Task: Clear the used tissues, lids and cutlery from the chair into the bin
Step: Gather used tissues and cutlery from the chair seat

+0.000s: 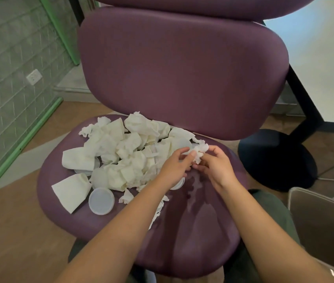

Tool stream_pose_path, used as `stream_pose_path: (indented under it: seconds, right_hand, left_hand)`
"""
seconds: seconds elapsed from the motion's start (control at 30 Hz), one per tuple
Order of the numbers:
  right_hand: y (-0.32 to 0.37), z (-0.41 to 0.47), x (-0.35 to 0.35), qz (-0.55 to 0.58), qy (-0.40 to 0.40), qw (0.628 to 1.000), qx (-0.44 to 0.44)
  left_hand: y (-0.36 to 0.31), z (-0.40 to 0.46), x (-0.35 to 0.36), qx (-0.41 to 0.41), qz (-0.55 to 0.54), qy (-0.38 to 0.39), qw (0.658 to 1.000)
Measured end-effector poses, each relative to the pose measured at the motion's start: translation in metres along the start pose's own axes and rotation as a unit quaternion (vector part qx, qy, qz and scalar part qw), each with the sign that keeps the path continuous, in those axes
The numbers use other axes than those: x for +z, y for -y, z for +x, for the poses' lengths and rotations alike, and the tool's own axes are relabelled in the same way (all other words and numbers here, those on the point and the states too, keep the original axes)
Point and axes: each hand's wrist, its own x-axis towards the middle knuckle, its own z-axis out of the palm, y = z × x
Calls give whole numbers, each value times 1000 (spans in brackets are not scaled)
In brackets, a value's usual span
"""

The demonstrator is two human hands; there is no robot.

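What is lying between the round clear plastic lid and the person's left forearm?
In the head view, a small crumpled white tissue scrap lies between the lid and the forearm.

Crumpled tissues [125, 148] (lids [101, 200] among) on chair [202, 231]

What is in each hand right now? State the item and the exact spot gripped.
Both hands grip one crumpled tissue: the left hand pinches its left edge, the right hand its lower right side. Nothing else is held.

Soft even daylight, slightly blurry, edges perhaps warped.
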Motion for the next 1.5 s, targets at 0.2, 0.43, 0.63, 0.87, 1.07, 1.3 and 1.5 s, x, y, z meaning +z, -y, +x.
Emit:
stream_pose_path:
  seconds: [0.2, 0.43, 0.63, 0.87, 1.07, 1.3, 1.5]
  right_hand:
    - [13, -25, 3, -203, 30, 978, -51]
    - [29, -35, -9, -224, -72, 960, -154]
    - [12, -38, -11, -221, -91, 959, -152]
    - [-11, -40, -14, -410, -76, 883, -215]
    - [-10, -14, -22, -440, -46, 879, -180]
    - [-12, 36, -29, -581, -63, 807, -82]
    - [-29, 39, -33, -676, -65, 729, -85]
  left_hand:
    - [-18, -17, -2, 16, -91, 18, 996]
    - [-16, -24, 9, -25, -79, 7, 997]
    - [-16, -32, 12, -68, -241, 40, 967]
    - [-8, -17, 1, -89, -214, -40, 972]
    - [-10, -8, 10, -131, -132, -18, 982]
    - [-14, 1, 8, -158, -62, -98, 981]
    - [-11, 3, 5, -125, -38, -84, 988]
